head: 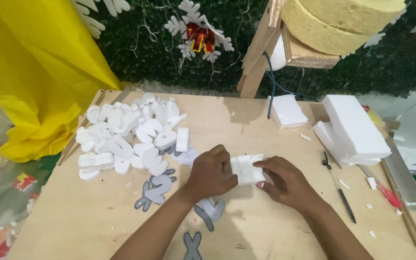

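While a heap of cut foam letters [131,135] already fills the frame's left centre, the left hand [212,172] and right hand [285,182] both grasp a small uncut foam block [247,169] at mid-frame, larger foam slabs [352,130] waiting at right.

- Bench [266,226]: bare plywood, matt, pale tan, lightly scuffed.
- Foam block [247,168] held under both hands: white expanded foam, matt, fine-grained.
- Cut foam shapes [131,135]: same white foam, matt, with rough-cut edges.
- Large foam slab [352,130]: white foam, matt, with smooth faces.
- Flat cut-outs [157,188]: thin grey and white sheet, looks like paper.
- Pen [338,185]: black, glossy plastic.
- Round pads [343,21]: yellow sponge, porous and rough.
- Yellow sheet [39,72]: thin, crinkled, slight sheen.
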